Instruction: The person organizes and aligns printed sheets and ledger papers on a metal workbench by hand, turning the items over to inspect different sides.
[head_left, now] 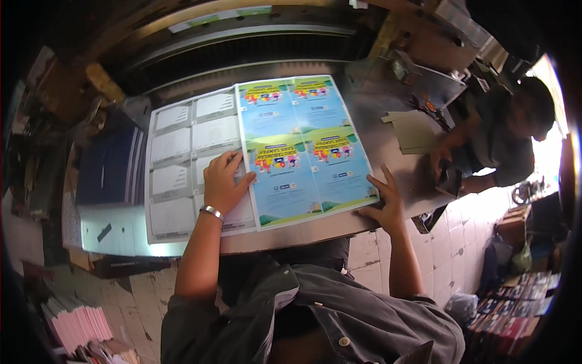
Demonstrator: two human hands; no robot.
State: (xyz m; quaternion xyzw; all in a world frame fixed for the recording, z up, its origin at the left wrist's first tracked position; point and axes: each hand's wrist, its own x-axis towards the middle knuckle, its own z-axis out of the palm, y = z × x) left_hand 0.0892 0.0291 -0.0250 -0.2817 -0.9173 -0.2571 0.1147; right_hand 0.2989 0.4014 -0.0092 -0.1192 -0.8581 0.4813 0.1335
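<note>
A glossy printed sheet point(304, 182) with blue-and-green cover panels lies flat on the metal-topped table point(370, 103). Left of it, along its edge, is a stack of white sheets printed with grey-framed panels point(173, 145). My left hand point(227, 184) rests where the two meet, fingers slightly bent on the grey-printed paper and thumb reaching to the coloured sheet. At the coloured sheet's lower right edge is my right hand point(389, 205), its thumb and fingers spread apart along the border. Neither hand closes on the paper. A metal bracelet point(212, 211) circles my left wrist.
Dark blue bound stacks point(109, 167) stand on the table's left. A co-worker point(509, 133) leans in at the right, hands near a dark object, beside beige card pieces point(412, 130). Pink stacks point(79, 324) and piled printed items point(509, 315) sit on the floor.
</note>
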